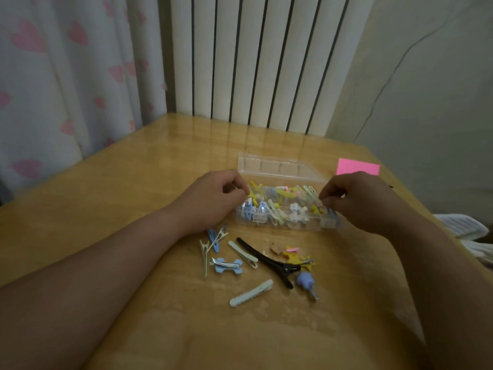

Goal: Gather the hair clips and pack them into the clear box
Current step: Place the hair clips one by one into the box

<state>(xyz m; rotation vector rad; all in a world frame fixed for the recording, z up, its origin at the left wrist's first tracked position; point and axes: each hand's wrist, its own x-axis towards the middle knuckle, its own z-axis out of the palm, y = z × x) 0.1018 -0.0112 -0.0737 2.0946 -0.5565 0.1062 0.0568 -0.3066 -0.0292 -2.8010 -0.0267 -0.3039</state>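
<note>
– Clear plastic: the clear box (pixel 286 218) sits on the table right between the two hands. Its lid (pixel 274 166) is tipped open behind it, and it is crowded with hair clips (pixel 282 194) in yellow, blue, pale green and white.

– And the loose ones?

– In front of the box, nearer the person. There is a long black clip (pixel 269 261), a pale green clip (pixel 250 292), a blue bone-shaped clip (pixel 228 265), a purple flower clip (pixel 305 280) and a yellow star clip (pixel 296 256). A blue snap clip (pixel 213 237) lies just in front of the box's left end, by the left wrist.

– What does it all rest on?

– A glossy wooden table (pixel 133 182). Behind the box stands a white ribbed radiator (pixel 253 62), and off to the box's left hangs a white curtain (pixel 66 76) with pink hearts. A pink sticky note (pixel 357 166) lies just behind the box's right end.

– The hands?

– The left hand (pixel 213 198) is at the box's left end, fingers curled in, their tips at the rim beside a yellow clip. The right hand (pixel 365 201) is at the right end, curled the same way, thumb and forefinger close together over the clips. The hands are apart, with the box between them. Whether either one pinches a clip or only the box's edge, I cannot tell.
</note>
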